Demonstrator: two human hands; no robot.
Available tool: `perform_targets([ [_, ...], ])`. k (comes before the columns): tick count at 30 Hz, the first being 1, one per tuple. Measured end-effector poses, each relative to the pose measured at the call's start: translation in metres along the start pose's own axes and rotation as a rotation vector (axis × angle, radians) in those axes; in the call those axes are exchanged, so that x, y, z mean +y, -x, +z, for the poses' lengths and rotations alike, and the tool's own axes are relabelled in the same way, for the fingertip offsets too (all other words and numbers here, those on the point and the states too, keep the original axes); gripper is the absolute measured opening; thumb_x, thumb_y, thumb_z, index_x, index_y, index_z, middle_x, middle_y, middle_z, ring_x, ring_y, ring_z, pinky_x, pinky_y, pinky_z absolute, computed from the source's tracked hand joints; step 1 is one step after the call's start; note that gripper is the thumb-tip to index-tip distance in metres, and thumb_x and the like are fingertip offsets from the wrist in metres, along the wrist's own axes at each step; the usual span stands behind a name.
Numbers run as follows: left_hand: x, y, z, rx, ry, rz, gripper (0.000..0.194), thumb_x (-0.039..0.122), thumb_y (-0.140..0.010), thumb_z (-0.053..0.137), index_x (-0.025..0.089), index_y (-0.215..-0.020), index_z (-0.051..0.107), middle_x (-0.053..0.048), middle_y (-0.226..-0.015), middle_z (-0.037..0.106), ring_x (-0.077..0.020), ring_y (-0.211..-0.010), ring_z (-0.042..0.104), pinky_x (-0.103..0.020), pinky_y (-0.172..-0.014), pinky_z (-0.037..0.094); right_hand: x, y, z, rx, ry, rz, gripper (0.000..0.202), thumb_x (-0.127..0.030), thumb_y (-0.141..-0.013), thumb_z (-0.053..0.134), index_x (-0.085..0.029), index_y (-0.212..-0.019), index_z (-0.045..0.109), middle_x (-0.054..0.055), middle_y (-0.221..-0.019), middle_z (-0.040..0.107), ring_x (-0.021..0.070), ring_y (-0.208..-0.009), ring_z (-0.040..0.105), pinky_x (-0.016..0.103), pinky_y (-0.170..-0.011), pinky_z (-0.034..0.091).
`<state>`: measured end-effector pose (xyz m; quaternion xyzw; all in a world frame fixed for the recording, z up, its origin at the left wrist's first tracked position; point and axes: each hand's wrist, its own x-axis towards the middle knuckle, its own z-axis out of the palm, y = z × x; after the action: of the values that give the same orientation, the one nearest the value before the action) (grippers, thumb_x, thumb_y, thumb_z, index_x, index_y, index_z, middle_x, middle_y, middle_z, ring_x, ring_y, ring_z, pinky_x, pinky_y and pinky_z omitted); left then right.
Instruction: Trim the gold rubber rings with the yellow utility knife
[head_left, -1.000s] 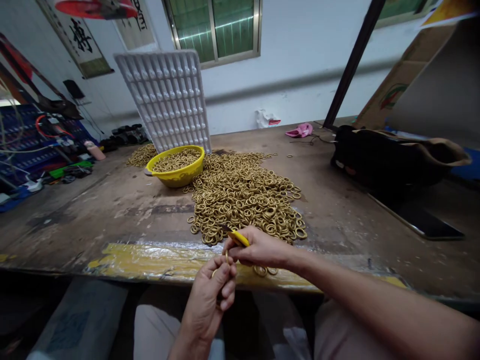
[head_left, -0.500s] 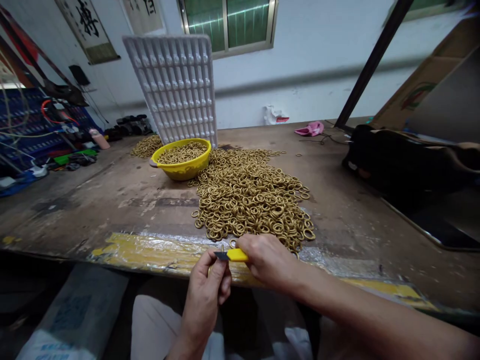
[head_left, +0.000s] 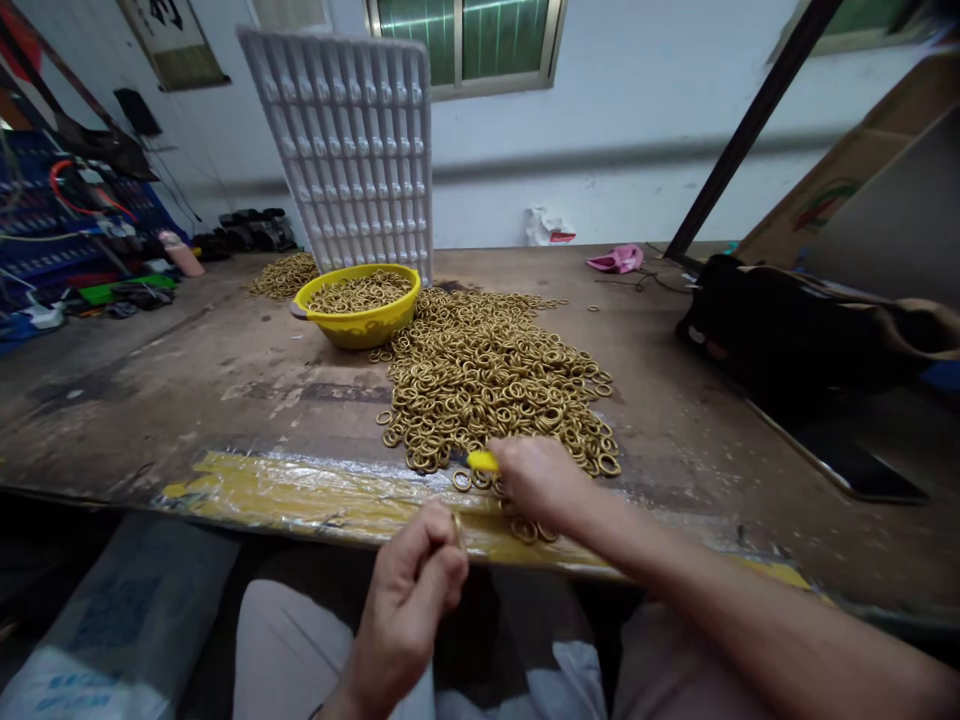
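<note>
A brass-coloured ring is pinched between the thumb and curled fingers of the left hand, its rim protruding, presumably so that it can be reached. A yellow tool is gripped in the fisted right hand, beyond and to the right of that pinch; loose rings are heaped just past the right hand, probably for easy reach

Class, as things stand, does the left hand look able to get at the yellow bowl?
Probably yes, with a forward stretch: only tabletop and loose rings lie between the left hand and the yellow bowl, and the right hand is to one side. The left hand, though, seems to pinch a ring.
</note>
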<state>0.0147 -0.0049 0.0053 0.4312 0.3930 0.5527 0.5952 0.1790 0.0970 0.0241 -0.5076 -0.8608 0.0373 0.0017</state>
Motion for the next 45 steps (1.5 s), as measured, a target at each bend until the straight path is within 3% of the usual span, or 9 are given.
perform_targets([
  [3,0.008,0.003,0.001,-0.115,0.133,-0.009,0.033,0.039,-0.080,0.065,0.017,-0.061,0.048,0.002,-0.058,0.039,-0.0085,-0.049,0.036,-0.022,-0.045,0.029,0.020,-0.010,-0.004,0.100,-0.015,0.135,0.016,-0.010,-0.080,0.048,-0.017,-0.086,0.061,0.007,-0.076,0.066,0.0161,-0.066,0.057,0.026,-0.056,0.028],
  [7,-0.006,-0.006,-0.011,-0.023,0.320,-0.194,0.034,0.039,-0.086,0.056,0.018,-0.064,0.042,0.004,-0.059,0.036,-0.0053,-0.044,0.026,-0.017,-0.037,0.018,0.017,-0.012,0.001,0.093,-0.200,0.084,0.012,-0.021,-0.084,0.051,-0.018,-0.077,0.060,0.003,-0.074,0.064,0.0135,-0.065,0.055,0.024,-0.056,0.029],
  [14,-0.026,-0.006,-0.026,0.013,0.514,-0.333,0.018,0.030,-0.087,0.054,0.020,-0.102,0.052,0.002,-0.067,0.050,-0.0050,-0.044,0.036,-0.014,-0.035,0.020,-0.008,-0.020,0.018,0.052,0.027,-0.016,0.010,-0.019,-0.084,0.052,-0.018,-0.089,0.060,0.005,-0.091,0.060,0.0144,-0.070,0.056,0.026,-0.058,0.031],
  [18,-0.028,-0.009,-0.027,0.022,0.545,-0.392,0.023,0.035,-0.083,0.060,0.015,-0.091,0.057,-0.003,-0.076,0.055,-0.0061,-0.050,0.046,-0.012,-0.032,0.019,-0.002,-0.030,0.019,0.023,0.067,-0.001,0.014,-0.013,-0.084,0.047,-0.016,-0.087,0.060,0.006,-0.089,0.059,0.0138,-0.069,0.055,0.026,-0.058,0.032],
  [23,-0.027,-0.023,-0.028,0.113,0.414,-0.409,0.024,0.033,-0.081,0.064,0.016,-0.096,0.057,0.004,-0.062,0.049,-0.0032,-0.042,0.039,-0.010,-0.031,0.019,0.008,-0.028,0.010,0.110,-0.478,-0.024,0.014,-0.022,-0.083,0.052,-0.015,-0.074,0.060,0.002,-0.073,0.057,0.0124,-0.066,0.049,0.024,-0.061,0.035],
  [27,-0.020,-0.029,-0.025,0.093,0.387,-0.351,0.031,0.034,-0.083,0.063,0.019,-0.108,0.053,0.000,-0.073,0.058,-0.0028,-0.042,0.042,-0.010,-0.031,0.020,0.003,-0.020,0.000,-0.143,-1.027,-0.038,0.016,-0.028,-0.080,0.056,-0.014,-0.077,0.064,-0.003,-0.058,0.050,0.0079,-0.051,0.039,0.021,-0.051,0.032],
  [34,-0.015,-0.027,-0.014,-0.033,0.439,-0.395,0.020,0.031,-0.081,0.065,0.014,-0.091,0.060,-0.004,-0.077,0.062,-0.0013,-0.040,0.042,-0.011,-0.031,0.019,-0.008,-0.012,-0.004,-0.247,-1.236,-0.084,0.018,-0.030,-0.076,0.060,-0.013,-0.078,0.065,-0.001,-0.065,0.058,0.0081,-0.055,0.045,0.020,-0.053,0.036],
  [38,-0.012,-0.025,-0.013,-0.009,0.369,-0.354,0.024,0.031,-0.076,0.070,0.012,-0.091,0.064,-0.004,-0.076,0.061,-0.0015,-0.042,0.043,-0.012,-0.032,0.021,-0.009,-0.007,-0.006,-0.171,-1.126,-0.150,0.018,-0.030,-0.081,0.056,-0.013,-0.079,0.064,0.001,-0.071,0.062,0.0105,-0.061,0.051,0.021,-0.057,0.038],
  [45,-0.008,-0.022,-0.016,0.123,0.042,-0.214,0.026,0.039,-0.079,0.066,0.014,-0.074,0.059,0.000,-0.066,0.058,-0.0029,-0.042,0.041,-0.012,-0.034,0.023,-0.015,0.012,-0.006,0.067,-0.339,-0.255,0.018,-0.005,-0.070,0.050,-0.016,-0.079,0.062,0.003,-0.078,0.061,0.0124,-0.067,0.052,0.023,-0.058,0.030],
])
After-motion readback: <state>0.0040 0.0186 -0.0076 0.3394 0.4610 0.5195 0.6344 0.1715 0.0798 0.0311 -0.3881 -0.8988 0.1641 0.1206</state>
